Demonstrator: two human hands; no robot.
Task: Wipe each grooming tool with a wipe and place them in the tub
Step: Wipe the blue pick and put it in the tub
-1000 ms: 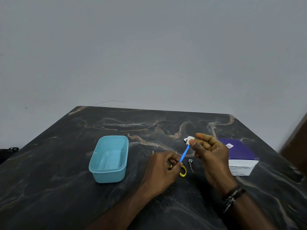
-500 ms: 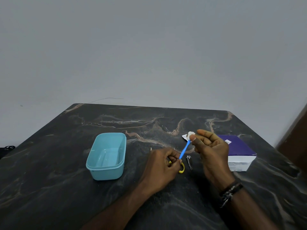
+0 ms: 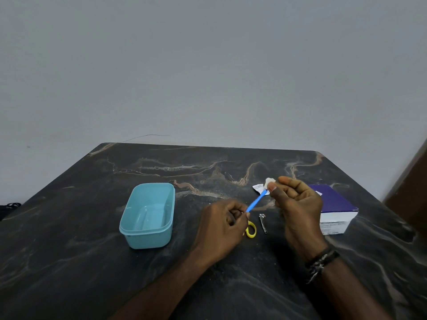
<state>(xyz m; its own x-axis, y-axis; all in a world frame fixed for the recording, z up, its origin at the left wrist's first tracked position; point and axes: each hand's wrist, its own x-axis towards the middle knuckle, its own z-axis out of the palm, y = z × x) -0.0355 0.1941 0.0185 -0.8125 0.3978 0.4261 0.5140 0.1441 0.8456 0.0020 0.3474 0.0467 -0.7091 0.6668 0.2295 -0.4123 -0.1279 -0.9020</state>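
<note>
My left hand grips the lower end of a thin blue tool that slants up to the right. My right hand pinches a small white wipe around the tool's upper tip. Under my left hand lies a pair of scissors; only one yellow handle loop shows. A metal nail clipper rests on the table between my hands. The light blue tub stands empty to the left of my left hand.
A torn wipe wrapper lies behind the blue tool. A purple and white box sits right of my right hand. The dark marble table ends at a grey wall; a brown edge stands at far right.
The wipe has slid up along the blue tool toward its tip. My head has shifted slightly, so the table sits a bit lower left in view. The hands keep their grips.
</note>
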